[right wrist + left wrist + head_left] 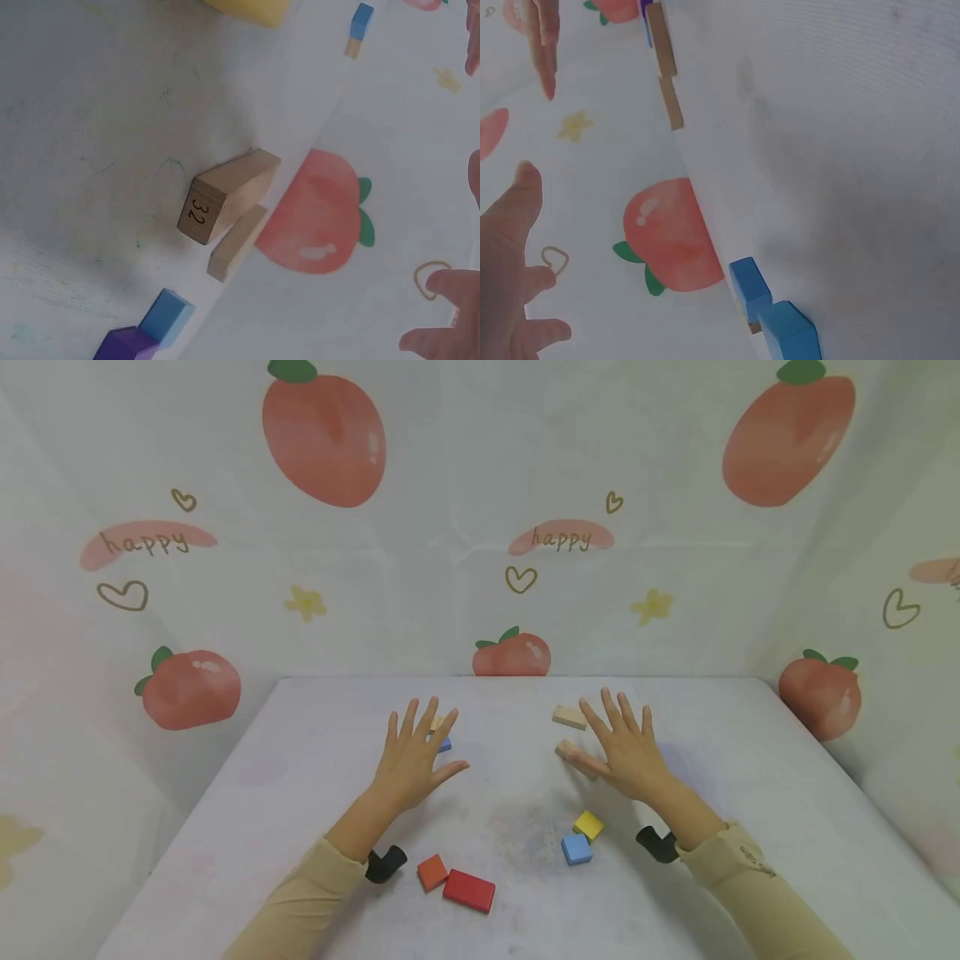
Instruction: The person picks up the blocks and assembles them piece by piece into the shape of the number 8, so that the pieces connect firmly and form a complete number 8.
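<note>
My left hand [411,764] is held above the table with its fingers spread and nothing in it. Partly hidden behind its fingers are a blue block [446,745] and a small wooden block [437,723]. The right hand [632,758], also spread and holding nothing, hovers beside two wooden blocks; its thumb overlaps the nearer wooden block [567,749] in the head view. The farther wooden block [570,717] lies just left of its fingertips. In the right wrist view, the thicker wooden block [225,191] bears the number 32.
Between the forearms lie a yellow block [588,827], a light blue block [577,849], an orange-red block [432,872] and a red oblong block [469,891]. A purple block [126,346] shows in the right wrist view. Patterned cloth [450,460] hangs behind the table [510,777].
</note>
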Motion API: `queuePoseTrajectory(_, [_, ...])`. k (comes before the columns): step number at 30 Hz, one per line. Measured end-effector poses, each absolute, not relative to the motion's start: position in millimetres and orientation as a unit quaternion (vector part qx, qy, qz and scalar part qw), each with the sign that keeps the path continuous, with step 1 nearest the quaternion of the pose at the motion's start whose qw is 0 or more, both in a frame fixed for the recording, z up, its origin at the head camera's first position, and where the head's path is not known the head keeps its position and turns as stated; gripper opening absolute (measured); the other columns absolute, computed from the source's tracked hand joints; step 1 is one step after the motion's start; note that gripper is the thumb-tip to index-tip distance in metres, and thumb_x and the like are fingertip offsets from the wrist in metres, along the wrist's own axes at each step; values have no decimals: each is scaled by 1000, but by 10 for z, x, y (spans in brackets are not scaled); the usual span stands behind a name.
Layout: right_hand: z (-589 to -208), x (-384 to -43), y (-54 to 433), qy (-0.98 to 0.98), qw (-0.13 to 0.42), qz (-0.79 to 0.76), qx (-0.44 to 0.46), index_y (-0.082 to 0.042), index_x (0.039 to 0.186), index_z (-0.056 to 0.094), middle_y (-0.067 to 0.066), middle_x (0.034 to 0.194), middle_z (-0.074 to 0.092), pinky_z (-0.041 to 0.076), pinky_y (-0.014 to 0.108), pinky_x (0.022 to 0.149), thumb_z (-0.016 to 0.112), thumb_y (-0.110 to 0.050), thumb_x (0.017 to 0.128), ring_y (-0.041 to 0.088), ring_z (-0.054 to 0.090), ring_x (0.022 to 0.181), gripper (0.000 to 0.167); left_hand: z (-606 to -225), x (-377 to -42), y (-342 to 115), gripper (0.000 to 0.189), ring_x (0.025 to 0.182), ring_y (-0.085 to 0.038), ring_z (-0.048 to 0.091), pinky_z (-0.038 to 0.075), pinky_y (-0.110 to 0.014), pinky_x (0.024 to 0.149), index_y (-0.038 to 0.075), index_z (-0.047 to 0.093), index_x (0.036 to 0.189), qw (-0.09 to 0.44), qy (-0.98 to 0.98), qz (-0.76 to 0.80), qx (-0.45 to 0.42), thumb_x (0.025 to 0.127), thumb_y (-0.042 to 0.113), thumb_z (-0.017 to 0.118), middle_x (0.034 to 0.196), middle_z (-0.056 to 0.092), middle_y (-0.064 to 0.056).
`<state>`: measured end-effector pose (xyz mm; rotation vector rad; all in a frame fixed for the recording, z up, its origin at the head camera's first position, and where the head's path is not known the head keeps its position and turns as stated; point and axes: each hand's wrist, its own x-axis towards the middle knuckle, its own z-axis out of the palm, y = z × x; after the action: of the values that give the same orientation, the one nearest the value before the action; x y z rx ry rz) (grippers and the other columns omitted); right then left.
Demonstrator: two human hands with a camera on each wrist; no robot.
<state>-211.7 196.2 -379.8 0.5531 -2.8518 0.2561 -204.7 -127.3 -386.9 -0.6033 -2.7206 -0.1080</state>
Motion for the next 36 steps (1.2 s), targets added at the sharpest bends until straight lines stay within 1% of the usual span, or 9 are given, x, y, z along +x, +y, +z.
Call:
queuePoseTrajectory(7, [-3783,-2128,1979,-967,123,92,203,-10,146,29,26,151,21,13,70,105,59,-44,87,49,16,139,74,-3810,-1986,-1306,72,137,-43,28,23,-62,107,15,38,142,165,-960,-63,-218,84,53,58,149,33,-18])
queuePoseTrajectory(12, [-3792,-2145,2002,-963,121,121,210,-8,144,31,27,149,26,17,68,105,61,-39,87,49,22,137,71,-3803,-1993,-1382,67,135,-44,31,27,-62,106,11,43,139,140,-961,-105,-216,86,48,59,145,39,-20])
queuePoseTrajectory(15, [-3797,-2161,2018,-959,115,148,211,-5,143,33,28,146,31,21,66,105,63,-34,87,49,27,134,69,-3810,-2002,-1438,65,135,-44,32,27,-60,107,9,44,138,117,-963,-134,-202,86,46,59,143,41,-21])
queuePoseTrajectory(19, [-3805,-2173,2039,-955,101,186,209,-2,141,35,29,141,37,32,62,101,63,-30,88,48,36,129,67,-3834,-2006,-1504,65,133,-42,36,29,-55,108,6,45,137,87,-966,-160,-185,87,44,60,141,43,-22])
queuePoseTrajectory(22, [-3829,-2188,2057,-950,88,216,210,0,139,37,27,138,42,38,58,98,63,-29,89,46,42,125,63,-3865,-2013,-1544,64,130,-41,41,33,-54,106,4,45,136,74,-966,-173,-179,88,43,59,139,46,-23])
queuePoseTrajectory(28, [-3898,-2229,2081,-934,79,267,225,7,133,43,28,129,50,41,55,96,65,-20,87,44,48,119,57,-3952,-2059,-1612,58,125,-38,47,39,-52,102,6,48,134,57,-960,-217,-168,88,40,60,135,51,-20])
queuePoseTrajectory(32, [-3966,-2262,2092,-924,78,293,231,10,128,47,29,123,54,44,54,92,67,-14,85,45,53,111,53,-3996,-2088,-1659,56,126,-36,47,38,-50,103,5,49,133,43,-958,-239,-150,88,36,61,134,51,-18])
queuePoseTrajectory(36, [-4020,-2296,2098,-919,62,318,223,11,125,49,30,119,56,47,53,88,67,-12,85,46,56,106,49,-4028,-2113,-1700,54,127,-37,45,36,-50,104,4,49,133,19,-957,-256,-132,89,33,61,135,51,-19])
